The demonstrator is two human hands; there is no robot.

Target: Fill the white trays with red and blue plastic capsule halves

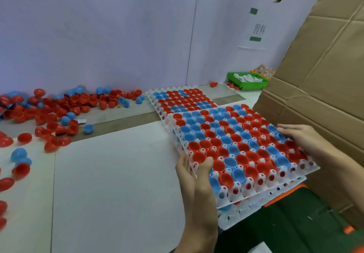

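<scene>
since every pocket looks full, my left hand [194, 171] grips the filled tray [236, 146] at its lower-left edge; right hand [301, 136] lies flat across the capsule halves [222, 140], steadying them.

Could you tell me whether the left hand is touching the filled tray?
Touching: the head view shows the left hand gripping the tray's near left edge, thumb on top.

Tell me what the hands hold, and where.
The left hand grips the filled white tray at its near left edge; the right hand rests on its right edge.
</scene>
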